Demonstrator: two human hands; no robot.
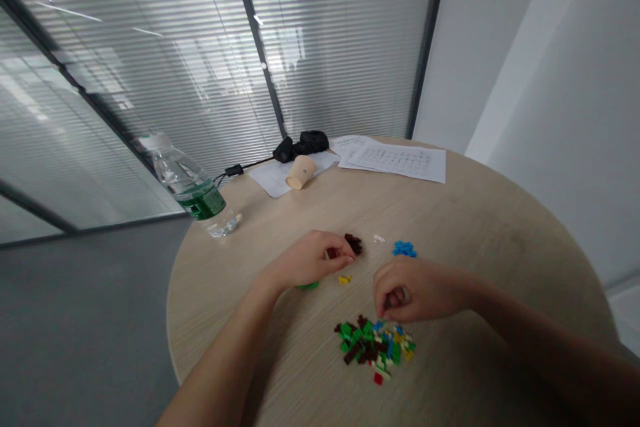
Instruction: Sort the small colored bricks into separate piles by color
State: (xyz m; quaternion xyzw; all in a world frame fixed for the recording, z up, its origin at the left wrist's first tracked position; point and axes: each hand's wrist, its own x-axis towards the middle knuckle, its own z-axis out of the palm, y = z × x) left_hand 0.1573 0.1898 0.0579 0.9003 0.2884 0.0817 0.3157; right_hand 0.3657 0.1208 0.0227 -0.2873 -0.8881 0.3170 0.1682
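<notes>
My left hand (311,258) reaches to a small pile of dark brown toy bricks (354,244), its thumb and forefinger pinched at the pile's edge. Whatever may be between those fingertips is hidden. Green bricks (309,285) show partly from under that hand, and a few yellow bricks (345,279) lie just right of them. Closed with fingertips down, my right hand (407,290) hovers at the far edge of a mixed heap of bricks (367,347) in green, brown, blue, yellow, cream and red. I cannot make out what it pinches. Blue bricks (404,249) and white pieces (379,239) sit beyond it.
A round wooden table (210,320) carries everything. At its left edge stands a water bottle (200,197). Toward the back are a tipped paper cup (301,172), printed sheets (400,159), a black bundle (310,143) and a black cable (234,170).
</notes>
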